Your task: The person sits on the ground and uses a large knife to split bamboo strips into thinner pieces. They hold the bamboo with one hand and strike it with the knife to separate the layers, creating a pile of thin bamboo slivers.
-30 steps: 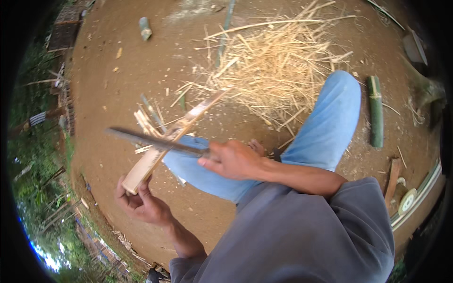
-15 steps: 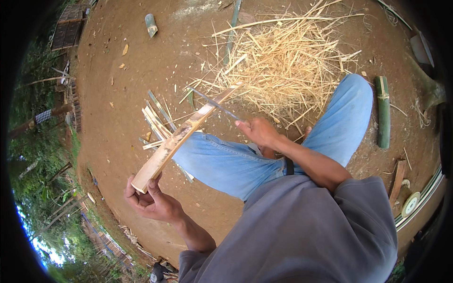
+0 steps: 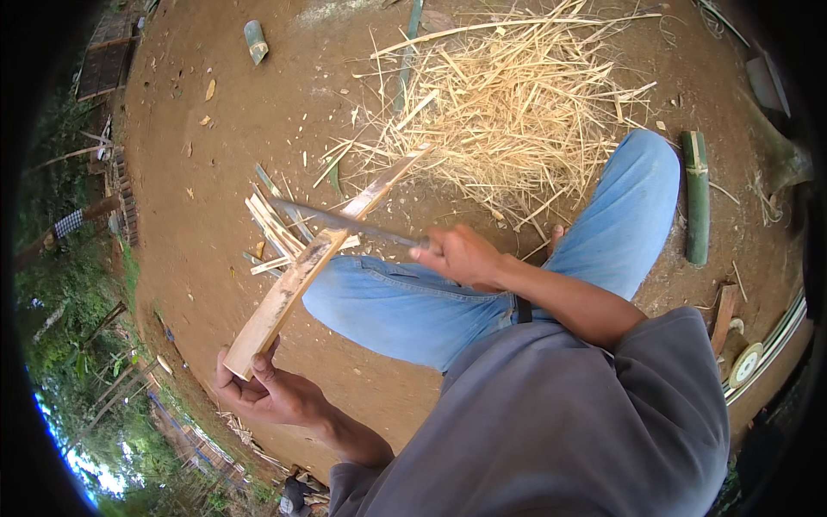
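A long, pale split-bamboo slat [image 3: 277, 308] with dark patches on its face slants from the lower left up toward the far shavings. My left hand [image 3: 280, 396] grips its near end, thumb on one edge and fingers on the other. In my right hand [image 3: 465, 257], closed above my lap, is the handle of a long knife [image 3: 379, 231]. Its grey blade crosses the slat near the middle, the tip reaching past the far edge. Whether the blade bites into the bamboo cannot be made out.
A heap of bamboo shavings [image 3: 508, 112] spreads ahead of my legs. Several split strips [image 3: 272, 226] lie left of my knee. Green bamboo pieces rest at the right [image 3: 696, 202] and far left [image 3: 255, 41]. A spool [image 3: 746, 365] stands at right.
The knife has slid down the slat toward my left hand, and its blade now points more to the left. My right hand has come slightly nearer and leftward.
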`<action>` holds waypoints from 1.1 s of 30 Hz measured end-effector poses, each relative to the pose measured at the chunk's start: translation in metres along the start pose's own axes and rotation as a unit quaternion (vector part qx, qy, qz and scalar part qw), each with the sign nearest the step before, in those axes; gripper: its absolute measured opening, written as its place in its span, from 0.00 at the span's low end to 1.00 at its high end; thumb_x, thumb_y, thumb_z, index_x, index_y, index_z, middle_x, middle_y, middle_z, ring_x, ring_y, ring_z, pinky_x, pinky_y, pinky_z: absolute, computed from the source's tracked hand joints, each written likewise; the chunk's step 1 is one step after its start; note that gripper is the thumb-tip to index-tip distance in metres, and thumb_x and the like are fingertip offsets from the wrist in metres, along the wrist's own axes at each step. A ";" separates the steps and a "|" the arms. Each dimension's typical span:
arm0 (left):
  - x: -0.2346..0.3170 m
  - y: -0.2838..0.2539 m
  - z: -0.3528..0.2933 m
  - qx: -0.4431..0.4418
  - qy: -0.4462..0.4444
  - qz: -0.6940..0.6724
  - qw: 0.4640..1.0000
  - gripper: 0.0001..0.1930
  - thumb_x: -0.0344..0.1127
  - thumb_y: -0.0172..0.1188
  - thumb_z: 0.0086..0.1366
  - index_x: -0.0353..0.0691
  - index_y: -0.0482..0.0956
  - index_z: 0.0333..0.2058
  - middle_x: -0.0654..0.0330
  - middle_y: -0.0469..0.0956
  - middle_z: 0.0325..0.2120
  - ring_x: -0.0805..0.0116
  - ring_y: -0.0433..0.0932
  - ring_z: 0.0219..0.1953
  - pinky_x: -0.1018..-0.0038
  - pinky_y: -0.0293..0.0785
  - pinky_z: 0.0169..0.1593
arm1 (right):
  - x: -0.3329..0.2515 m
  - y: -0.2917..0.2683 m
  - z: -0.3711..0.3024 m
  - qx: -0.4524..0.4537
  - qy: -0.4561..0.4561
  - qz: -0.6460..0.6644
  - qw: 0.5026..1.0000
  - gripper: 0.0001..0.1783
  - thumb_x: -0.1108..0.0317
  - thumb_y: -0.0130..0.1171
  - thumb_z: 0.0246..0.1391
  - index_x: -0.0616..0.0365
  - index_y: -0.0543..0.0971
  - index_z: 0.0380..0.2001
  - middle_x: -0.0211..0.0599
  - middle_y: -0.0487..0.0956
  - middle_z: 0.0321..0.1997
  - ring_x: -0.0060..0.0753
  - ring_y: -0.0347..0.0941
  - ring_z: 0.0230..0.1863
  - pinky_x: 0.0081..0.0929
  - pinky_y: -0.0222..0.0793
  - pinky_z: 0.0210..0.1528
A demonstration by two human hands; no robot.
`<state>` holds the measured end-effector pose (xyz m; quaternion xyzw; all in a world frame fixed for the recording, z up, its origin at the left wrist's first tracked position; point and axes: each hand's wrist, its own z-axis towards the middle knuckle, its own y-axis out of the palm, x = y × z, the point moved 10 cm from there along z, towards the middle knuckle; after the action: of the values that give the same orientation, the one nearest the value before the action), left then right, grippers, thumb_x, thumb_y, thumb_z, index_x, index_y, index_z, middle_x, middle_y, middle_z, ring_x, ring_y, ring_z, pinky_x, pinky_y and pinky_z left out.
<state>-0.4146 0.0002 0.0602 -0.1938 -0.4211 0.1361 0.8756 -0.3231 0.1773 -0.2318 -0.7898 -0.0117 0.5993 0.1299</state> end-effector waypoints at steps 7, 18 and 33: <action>-0.023 0.003 0.015 0.000 -0.038 0.013 0.999 0.21 0.37 0.59 0.66 0.25 0.67 0.48 0.44 0.73 0.45 0.58 0.79 0.43 0.64 0.83 0.46 | 0.057 -0.007 0.046 -0.010 0.049 -0.102 0.994 0.34 0.39 0.44 0.63 0.63 0.78 0.28 0.46 0.76 0.16 0.45 0.77 0.22 0.45 0.75 0.33; -0.001 0.023 0.030 -0.021 -0.047 -0.002 0.999 0.22 0.39 0.59 0.66 0.25 0.66 0.48 0.46 0.73 0.42 0.58 0.79 0.44 0.62 0.82 0.48 | 0.207 -0.055 0.052 0.089 0.225 -0.051 0.969 0.33 0.41 0.41 0.63 0.61 0.82 0.35 0.59 0.80 0.35 0.56 0.78 0.40 0.47 0.72 0.46; -0.027 0.028 0.057 0.021 -0.096 -0.003 0.995 0.11 0.37 0.57 0.68 0.33 0.71 0.38 0.55 0.75 0.34 0.63 0.80 0.38 0.65 0.84 0.45 | 0.023 -0.053 -0.010 -0.065 0.074 -0.046 0.994 0.35 0.41 0.37 0.66 0.63 0.80 0.40 0.52 0.80 0.29 0.50 0.79 0.33 0.46 0.75 0.42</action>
<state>-0.4782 0.0270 0.0617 -0.1596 -0.5009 0.1602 0.8354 -0.3002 0.2309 -0.2391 -0.8374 -0.0773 0.5304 0.1067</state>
